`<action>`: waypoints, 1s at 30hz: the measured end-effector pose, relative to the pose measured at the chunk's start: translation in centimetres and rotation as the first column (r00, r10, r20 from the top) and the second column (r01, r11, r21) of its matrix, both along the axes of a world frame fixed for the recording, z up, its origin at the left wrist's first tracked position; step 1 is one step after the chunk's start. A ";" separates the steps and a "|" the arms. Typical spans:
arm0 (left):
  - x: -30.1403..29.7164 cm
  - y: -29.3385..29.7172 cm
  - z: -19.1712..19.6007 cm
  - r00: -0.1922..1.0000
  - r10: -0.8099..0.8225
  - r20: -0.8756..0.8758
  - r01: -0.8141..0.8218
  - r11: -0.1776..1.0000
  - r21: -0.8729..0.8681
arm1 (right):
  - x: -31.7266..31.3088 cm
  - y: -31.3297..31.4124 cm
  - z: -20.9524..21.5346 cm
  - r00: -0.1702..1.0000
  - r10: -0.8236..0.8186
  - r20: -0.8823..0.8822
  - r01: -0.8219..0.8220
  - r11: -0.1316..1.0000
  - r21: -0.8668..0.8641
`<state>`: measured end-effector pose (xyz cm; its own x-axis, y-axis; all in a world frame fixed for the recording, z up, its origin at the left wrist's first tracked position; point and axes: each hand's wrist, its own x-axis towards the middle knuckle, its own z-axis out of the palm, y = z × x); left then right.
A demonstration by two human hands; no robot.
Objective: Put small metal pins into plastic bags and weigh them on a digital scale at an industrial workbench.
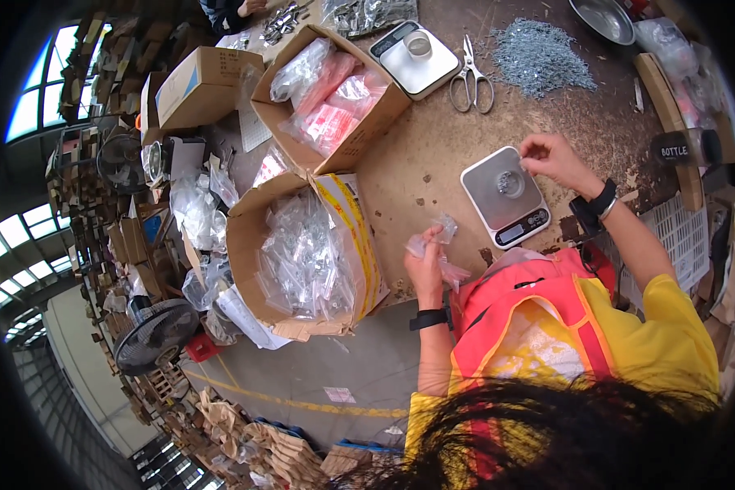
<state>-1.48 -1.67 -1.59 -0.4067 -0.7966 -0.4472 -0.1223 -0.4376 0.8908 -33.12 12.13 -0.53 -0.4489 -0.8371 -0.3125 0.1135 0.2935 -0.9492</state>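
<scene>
My left hand (424,269) is closed on a small clear plastic bag (446,229), with pinkish plastic hanging below the fingers. To its right, a digital kitchen scale (483,189) with a grey plate and dark display panel lies near the table's front edge. On the plate sits a clear round dish (514,193) with a few small metal pieces (505,181) in it. My right hand (552,159) is at the scale's right edge, beside the dish, fingertips pinched together. Whatever is between those fingertips is too small to make out.
Left are an open carton (359,269) of filled clear bags and another carton (384,110) of red-and-clear bags. Beyond lie a second scale (433,69) with a round cup, scissors (470,82) and a pile of small metal pieces (543,59). A black bottle (682,149) lies right.
</scene>
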 end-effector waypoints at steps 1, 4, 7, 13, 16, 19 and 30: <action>-0.1 0.0 0.0 1.000 0.011 0.007 -0.011 1.000 0.008 | 0.8 -0.3 0.4 0.996 0.047 -0.070 -0.046 0.999 0.014; -0.2 0.1 0.0 1.000 0.029 -0.010 -0.029 0.999 0.013 | 1.8 -0.2 0.7 0.980 0.099 -0.170 -0.092 0.994 0.051; 0.3 0.0 -0.2 1.000 0.008 0.008 -0.008 1.000 0.006 | 1.9 0.0 0.5 0.976 0.097 -0.196 -0.084 0.994 0.073; 1.1 -0.1 -0.8 0.999 -0.020 -0.028 0.020 1.000 -0.007 | -2.1 0.7 -1.9 0.938 -0.076 -0.338 0.098 0.994 0.050; 0.9 0.0 -0.9 0.998 -0.035 -0.045 0.035 0.999 0.001 | -7.4 0.3 -2.8 0.847 -0.217 -0.485 0.266 0.963 0.034; 0.6 -0.2 -0.5 1.000 -0.012 -0.021 0.012 1.000 -0.004 | -9.9 -0.9 -1.6 0.619 -0.428 -0.658 0.382 0.897 -0.224; 0.3 -0.4 -0.4 0.994 -0.093 -0.055 0.094 0.995 0.015 | -2.7 2.6 -2.2 0.802 0.035 -0.596 0.063 0.988 0.143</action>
<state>-1.14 -2.06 -2.02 -0.5029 -0.7461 -0.4364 -0.1154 -0.4424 0.8894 -35.82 14.71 -2.71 -0.5981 -0.7953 -0.0989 -0.4545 0.4383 -0.7755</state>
